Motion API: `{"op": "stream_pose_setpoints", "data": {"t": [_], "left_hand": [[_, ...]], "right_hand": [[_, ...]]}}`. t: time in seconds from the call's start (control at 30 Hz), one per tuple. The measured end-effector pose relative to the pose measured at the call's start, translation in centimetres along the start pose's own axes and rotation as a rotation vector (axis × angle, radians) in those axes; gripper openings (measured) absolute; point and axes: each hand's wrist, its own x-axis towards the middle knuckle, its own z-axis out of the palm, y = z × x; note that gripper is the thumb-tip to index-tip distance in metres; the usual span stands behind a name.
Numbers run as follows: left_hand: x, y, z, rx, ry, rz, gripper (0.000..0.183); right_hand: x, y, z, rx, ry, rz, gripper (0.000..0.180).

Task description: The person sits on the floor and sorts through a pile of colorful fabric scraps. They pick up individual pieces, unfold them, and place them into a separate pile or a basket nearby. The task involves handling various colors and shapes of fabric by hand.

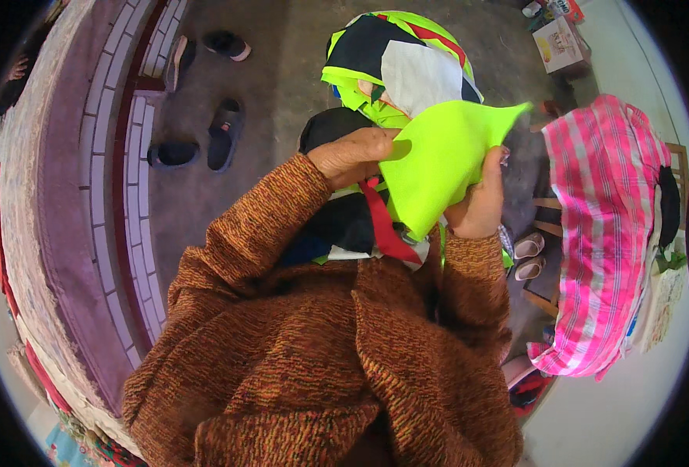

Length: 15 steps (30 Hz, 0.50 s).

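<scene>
Between my hands I hold up a neon yellow-green fabric piece [443,157]. My left hand [353,153] pinches its left edge, thumb on top. My right hand [479,201] grips the lower right edge, its fingers partly hidden behind the cloth. Below the cloth, a red fabric strip [386,225] lies over black and white scraps at my lap. Just beyond my hands a big heap of fabric pieces rests on the floor, with a white piece [423,76], a black piece [359,49] and more neon yellow-green ones.
Dark slippers [224,134] lie on the floor at the left, beside a white-brick-patterned platform edge [108,175]. To the right stands wooden furniture under a pink checked cloth [598,233], with pale shoes [529,246] near it. A cardboard box [560,46] sits at the upper right.
</scene>
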Motion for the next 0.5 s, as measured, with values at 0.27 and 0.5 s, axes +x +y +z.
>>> {"op": "stream_pose_setpoints", "data": {"t": [0.27, 0.5], "left_hand": [[1.2, 3.0, -0.3, -0.017, 0.328, 0.033, 0.036], [6.7, 9.3, -0.3, 0.187, 0.279, 0.200, 0.034]], "right_hand": [[1.2, 0.6, -3.5, -0.125, 0.140, 0.090, 0.046], [-0.1, 0.3, -5.5, -0.343, 0.108, 0.144, 0.051]]}}
